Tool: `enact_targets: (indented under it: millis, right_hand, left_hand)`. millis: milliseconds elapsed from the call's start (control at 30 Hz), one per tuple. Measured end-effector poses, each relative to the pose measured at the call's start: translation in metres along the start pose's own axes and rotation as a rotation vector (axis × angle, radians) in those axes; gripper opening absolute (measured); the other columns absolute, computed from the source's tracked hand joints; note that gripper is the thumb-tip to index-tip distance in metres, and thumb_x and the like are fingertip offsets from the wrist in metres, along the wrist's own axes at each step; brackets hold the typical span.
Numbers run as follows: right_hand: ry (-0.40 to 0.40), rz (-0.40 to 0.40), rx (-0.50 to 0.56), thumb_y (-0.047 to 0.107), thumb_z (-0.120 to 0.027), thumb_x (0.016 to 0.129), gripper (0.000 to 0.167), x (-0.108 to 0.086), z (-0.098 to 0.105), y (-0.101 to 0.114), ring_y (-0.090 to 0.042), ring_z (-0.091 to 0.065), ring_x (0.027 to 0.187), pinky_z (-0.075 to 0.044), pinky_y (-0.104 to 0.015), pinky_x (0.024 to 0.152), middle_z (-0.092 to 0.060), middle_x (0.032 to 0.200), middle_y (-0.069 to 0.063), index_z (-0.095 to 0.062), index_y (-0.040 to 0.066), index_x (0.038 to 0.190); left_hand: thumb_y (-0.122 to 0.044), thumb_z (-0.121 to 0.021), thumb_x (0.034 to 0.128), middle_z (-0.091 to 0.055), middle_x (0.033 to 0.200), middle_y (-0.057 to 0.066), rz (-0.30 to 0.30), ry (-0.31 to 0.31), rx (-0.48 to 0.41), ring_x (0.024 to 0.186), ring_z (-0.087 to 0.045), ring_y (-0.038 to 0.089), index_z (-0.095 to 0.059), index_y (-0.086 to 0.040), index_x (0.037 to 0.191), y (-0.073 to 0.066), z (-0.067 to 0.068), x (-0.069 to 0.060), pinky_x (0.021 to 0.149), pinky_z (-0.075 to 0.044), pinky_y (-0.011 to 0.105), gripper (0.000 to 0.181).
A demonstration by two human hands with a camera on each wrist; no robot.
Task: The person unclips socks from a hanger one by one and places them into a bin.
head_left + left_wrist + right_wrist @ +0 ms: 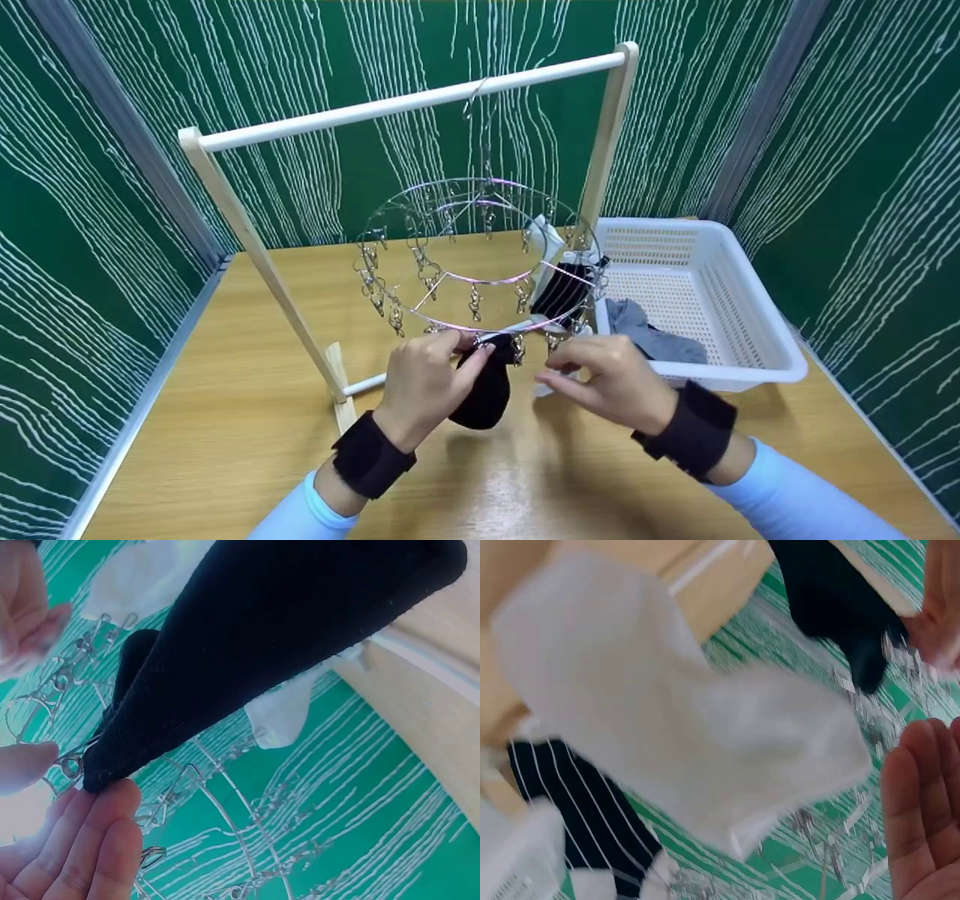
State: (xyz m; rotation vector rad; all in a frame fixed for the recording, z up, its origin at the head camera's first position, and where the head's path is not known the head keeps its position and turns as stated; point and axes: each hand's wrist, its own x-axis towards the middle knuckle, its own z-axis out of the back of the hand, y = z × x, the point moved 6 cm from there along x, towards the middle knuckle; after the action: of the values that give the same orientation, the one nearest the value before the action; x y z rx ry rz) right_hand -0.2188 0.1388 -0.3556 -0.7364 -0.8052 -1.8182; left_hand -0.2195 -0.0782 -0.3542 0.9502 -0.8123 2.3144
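A round metal clip hanger [480,281] with several clips hangs by its hook in the head view. At its near rim my left hand [427,375] pinches the edge of a black sock [481,397] beside a clip [71,765]. The sock hangs below the rim. To the right, my right hand [611,375] is near the rim, fingers relaxed, with no thing visibly held. A white sock [667,705], blurred in the right wrist view, hangs beside it, mostly hidden by that hand in the head view. Farther round hangs a black sock with white stripes [577,802].
The hanger hooks onto the white bar [405,101] of a wooden stand [259,247]. At the right stands a white plastic basket [757,300] with a grey cloth piece [652,334] inside. Green walls with white streaks surround the wooden table [225,420].
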Motion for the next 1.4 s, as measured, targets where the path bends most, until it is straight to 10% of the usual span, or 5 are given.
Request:
enact_targets:
  millis: [667, 967, 1400]
  right_hand:
    - [0.233, -0.615, 0.243, 0.020, -0.087, 0.093, 0.036, -0.031, -0.076, -0.040, -0.040, -0.081, 0.096, -0.068, -0.047, 0.087, -0.080, 0.107, -0.025, -0.072, -0.006, 0.112]
    - [0.178, -0.841, 0.520, 0.009, -0.087, 0.091, 0.042, -0.035, -0.103, -0.044, -0.034, -0.081, 0.099, -0.066, -0.028, 0.088, -0.079, 0.110, -0.028, -0.068, -0.014, 0.120]
    - [0.131, -0.845, 0.511, 0.009, -0.081, 0.095, 0.019, -0.033, -0.105, -0.044, -0.001, -0.073, 0.078, -0.058, -0.018, 0.073, -0.082, 0.093, -0.023, -0.081, -0.009, 0.101]
  left_hand:
    - [-0.018, -0.089, 0.0899, -0.079, 0.077, 0.004, 0.003, -0.009, 0.000, 0.061, -0.071, 0.020, -0.077, -0.008, 0.083, -0.001, 0.000, 0.001, 0.052, -0.052, 0.037, 0.018]
    - [-0.016, -0.088, 0.0910, -0.080, 0.080, 0.005, -0.003, -0.007, -0.011, 0.066, -0.076, 0.021, -0.077, -0.006, 0.086, -0.002, 0.000, 0.002, 0.056, -0.058, 0.038, 0.015]
    - [-0.015, -0.086, 0.0921, -0.082, 0.083, 0.006, 0.008, -0.007, -0.019, 0.066, -0.075, 0.020, -0.078, -0.006, 0.088, -0.001, -0.001, 0.001, 0.054, -0.056, 0.038, 0.013]
